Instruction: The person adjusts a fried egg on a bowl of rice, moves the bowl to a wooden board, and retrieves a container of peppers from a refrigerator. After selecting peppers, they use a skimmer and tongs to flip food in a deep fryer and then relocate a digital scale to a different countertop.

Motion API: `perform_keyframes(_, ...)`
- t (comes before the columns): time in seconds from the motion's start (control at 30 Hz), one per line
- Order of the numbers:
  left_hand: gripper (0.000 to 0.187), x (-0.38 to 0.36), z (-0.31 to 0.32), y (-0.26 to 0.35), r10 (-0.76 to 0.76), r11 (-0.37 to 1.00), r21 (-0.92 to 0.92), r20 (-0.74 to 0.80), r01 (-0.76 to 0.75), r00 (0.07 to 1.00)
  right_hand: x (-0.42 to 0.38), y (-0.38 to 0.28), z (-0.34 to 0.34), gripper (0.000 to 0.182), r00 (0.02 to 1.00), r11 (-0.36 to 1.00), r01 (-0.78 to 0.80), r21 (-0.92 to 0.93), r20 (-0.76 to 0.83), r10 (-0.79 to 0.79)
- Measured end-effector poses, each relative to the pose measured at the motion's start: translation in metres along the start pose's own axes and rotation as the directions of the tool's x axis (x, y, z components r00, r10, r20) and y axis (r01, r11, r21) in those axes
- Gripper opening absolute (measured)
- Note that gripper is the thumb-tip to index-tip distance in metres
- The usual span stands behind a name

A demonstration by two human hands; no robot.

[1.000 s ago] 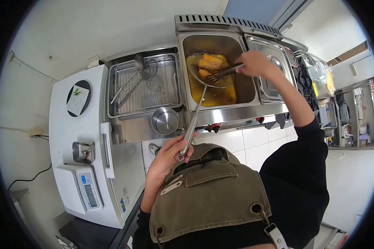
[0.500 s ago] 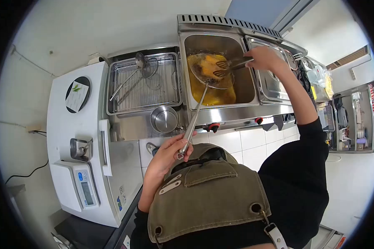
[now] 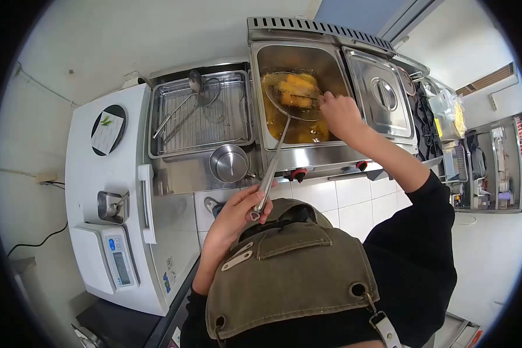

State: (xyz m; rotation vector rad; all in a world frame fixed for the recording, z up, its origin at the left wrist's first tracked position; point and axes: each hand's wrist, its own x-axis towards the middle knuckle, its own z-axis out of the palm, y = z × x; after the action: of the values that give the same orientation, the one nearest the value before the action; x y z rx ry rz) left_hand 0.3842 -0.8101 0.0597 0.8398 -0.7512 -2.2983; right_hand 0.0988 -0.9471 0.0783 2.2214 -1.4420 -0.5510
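My left hand [image 3: 238, 210] grips the end of a long metal skimmer handle [image 3: 272, 162]. The skimmer's wire basket [image 3: 293, 95] hangs over the open fryer vat [image 3: 298, 130] and carries golden fried pieces [image 3: 293, 90]. My right hand [image 3: 337, 113] is at the basket's right edge, closed on metal tongs [image 3: 310, 100] whose tips reach into the fried pieces. Yellow oil fills the vat below.
A wire draining rack [image 3: 200, 119] with a ladle [image 3: 194, 81] lies left of the fryer. A small steel bowl [image 3: 228, 163] sits in front of it. The second vat has a lid [image 3: 383, 93]. A white appliance [image 3: 107, 197] with a scale [image 3: 119, 264] is at left.
My right hand moved from the far right side of the vat back toward me and down to the basket's near right edge. The skimmer and left hand stayed almost still.
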Motion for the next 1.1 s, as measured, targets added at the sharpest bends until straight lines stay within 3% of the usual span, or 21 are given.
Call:
perform_keyframes(0.07,0.039,-0.001,0.001,0.0,0.004,1.0,0.005,-0.012,-0.003,1.0,0.0,0.014,-0.012,0.018,1.0,0.99,0.004,0.144,-0.03,0.0)
perform_keyframes(0.3,0.04,-0.005,0.0,0.0,0.018,1.0,0.004,0.001,-0.018,1.0,0.029,0.076,-0.014,0.036,0.983,0.904,-0.026,0.426,0.177,-0.055)
perform_keyframes(0.4,0.04,-0.005,0.002,0.0,0.033,0.999,-0.001,-0.03,-0.034,0.999,0.036,0.096,-0.009,0.037,0.988,0.853,-0.007,0.521,0.135,-0.074)
perform_keyframes(0.53,0.039,-0.007,0.002,0.001,0.021,1.0,-0.002,-0.023,-0.021,1.0,0.044,0.1,-0.016,0.036,0.998,0.866,-0.005,0.499,0.057,-0.028)
perform_keyframes(0.6,0.039,-0.006,0.002,0.001,0.021,1.0,0.011,-0.014,-0.021,1.0,0.048,0.087,-0.025,0.033,0.995,0.928,-0.088,0.363,0.069,0.067)
perform_keyframes(0.9,0.039,-0.006,0.001,0.0,0.023,1.0,0.004,-0.023,-0.023,0.999,0.069,0.045,-0.004,0.023,1.0,0.969,-0.026,0.244,-0.01,0.029)
perform_keyframes(0.93,0.039,-0.006,0.002,0.0,0.019,1.0,-0.002,-0.021,-0.019,1.0,0.07,0.042,-0.006,0.023,1.0,0.969,-0.026,0.245,-0.009,0.029)
perform_keyframes(1.0,0.039,-0.006,0.002,0.0,0.014,1.0,-0.008,-0.018,-0.014,1.0,0.073,0.033,-0.013,0.025,0.99,0.981,-0.043,0.19,0.137,0.017)
perform_keyframes(1.1,0.039,-0.006,0.003,0.0,0.007,1.0,-0.015,-0.018,-0.007,1.0,0.075,0.03,-0.014,0.025,0.989,0.976,-0.063,0.209,0.144,0.033)
